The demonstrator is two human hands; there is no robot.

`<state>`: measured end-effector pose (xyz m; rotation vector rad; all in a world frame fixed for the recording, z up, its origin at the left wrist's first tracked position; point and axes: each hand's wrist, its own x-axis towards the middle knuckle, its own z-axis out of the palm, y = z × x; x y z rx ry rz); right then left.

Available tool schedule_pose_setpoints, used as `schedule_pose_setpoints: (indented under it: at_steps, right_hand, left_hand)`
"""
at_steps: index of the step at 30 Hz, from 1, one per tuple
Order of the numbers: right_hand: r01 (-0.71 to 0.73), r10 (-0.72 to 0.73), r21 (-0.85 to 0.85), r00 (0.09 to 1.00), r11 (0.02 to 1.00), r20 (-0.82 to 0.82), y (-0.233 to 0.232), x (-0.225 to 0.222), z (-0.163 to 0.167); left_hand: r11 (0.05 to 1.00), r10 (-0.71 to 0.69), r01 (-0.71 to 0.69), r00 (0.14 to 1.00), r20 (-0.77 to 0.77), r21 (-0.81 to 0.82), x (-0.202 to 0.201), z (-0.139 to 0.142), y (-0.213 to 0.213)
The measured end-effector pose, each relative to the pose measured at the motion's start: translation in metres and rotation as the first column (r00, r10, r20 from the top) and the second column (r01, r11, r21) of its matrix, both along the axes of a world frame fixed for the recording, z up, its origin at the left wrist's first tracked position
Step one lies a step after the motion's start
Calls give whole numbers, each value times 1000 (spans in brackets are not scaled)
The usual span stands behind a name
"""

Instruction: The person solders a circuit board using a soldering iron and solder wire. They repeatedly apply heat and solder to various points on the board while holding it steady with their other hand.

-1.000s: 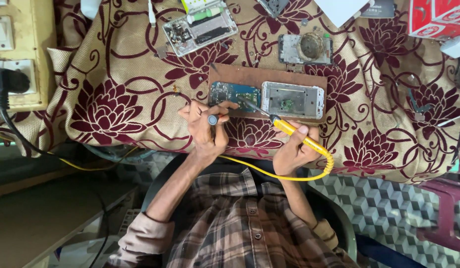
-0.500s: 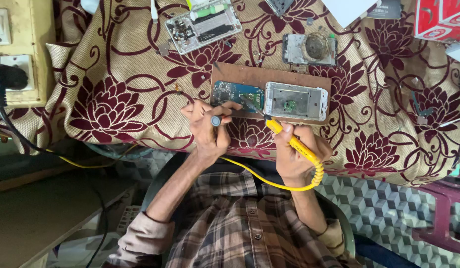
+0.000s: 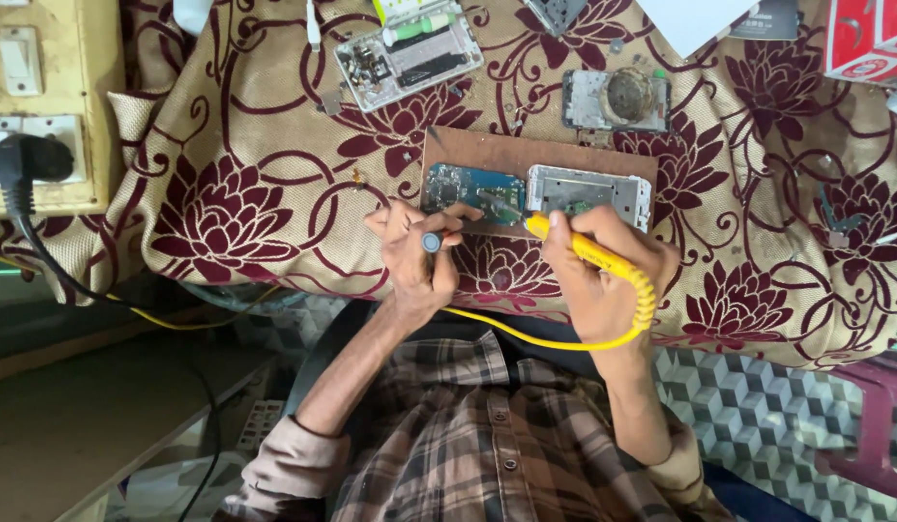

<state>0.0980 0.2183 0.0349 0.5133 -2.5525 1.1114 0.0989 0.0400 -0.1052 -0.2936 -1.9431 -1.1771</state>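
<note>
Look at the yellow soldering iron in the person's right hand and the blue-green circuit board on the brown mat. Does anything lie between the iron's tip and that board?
Nothing visible does. The soldering iron in the right hand slants straight to the circuit board. The left hand holds a small tool beside it, not across the path.

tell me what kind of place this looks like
Probably a small phone repair bench: the right hand holds a yellow soldering iron over a circuit board on a brown board, with opened phones on a floral cloth.
</note>
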Motion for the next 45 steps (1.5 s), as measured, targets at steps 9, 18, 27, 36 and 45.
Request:
schedule_pose_setpoints:
  at_steps: [9, 18, 27, 36, 45]
  right_hand:
    - [5, -4, -59, 1000, 998, 13, 16, 15, -14]
    - [-43, 62, 74, 958, 996, -279, -3, 42, -44]
    - [70, -69, -6, 959, 998, -274, 0, 45, -69]
    - [179, -191, -568, 981, 803, 38, 22, 56, -114]
    - [493, 25, -864, 867, 97, 498, 48, 27, -157]
  left_hand:
    - [1000, 8, -8, 1000, -17, -3, -3, 1, 2]
    - [1000, 3, -2, 1000, 13, -21, -1, -7, 5]
    - [999, 6, -7, 1000, -20, -50, 3, -10, 7]
    - [998, 27, -28, 999, -22, -62, -2, -5, 9]
    - [998, 22, -23, 999, -27, -50, 0, -1, 10]
